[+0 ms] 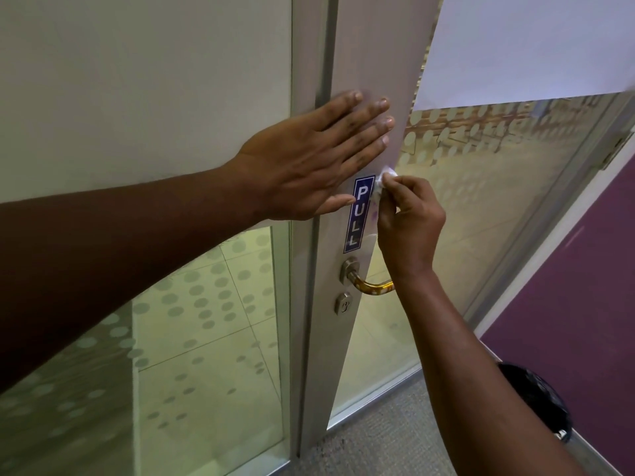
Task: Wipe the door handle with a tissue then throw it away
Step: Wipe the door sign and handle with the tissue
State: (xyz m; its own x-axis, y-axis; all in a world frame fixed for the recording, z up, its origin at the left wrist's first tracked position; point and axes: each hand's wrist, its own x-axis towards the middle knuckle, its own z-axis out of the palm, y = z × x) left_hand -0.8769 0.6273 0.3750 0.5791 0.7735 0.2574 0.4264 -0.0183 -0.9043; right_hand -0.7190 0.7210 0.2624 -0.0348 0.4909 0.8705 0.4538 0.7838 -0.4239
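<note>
The metal door handle juts right from its round base on the grey door stile, with a keyhole just below. My right hand pinches a small crumpled white tissue and presses it on the stile beside the blue PULL sticker, above the handle. The right forearm crosses in front of the handle's outer end. My left hand lies flat, fingers spread, against the stile and door frame above and left of the sticker, holding nothing.
A black bin with a liner stands on the grey carpet at the lower right, by a purple wall. Frosted dotted glass panels flank the door. A white sheet covers the door's upper glass.
</note>
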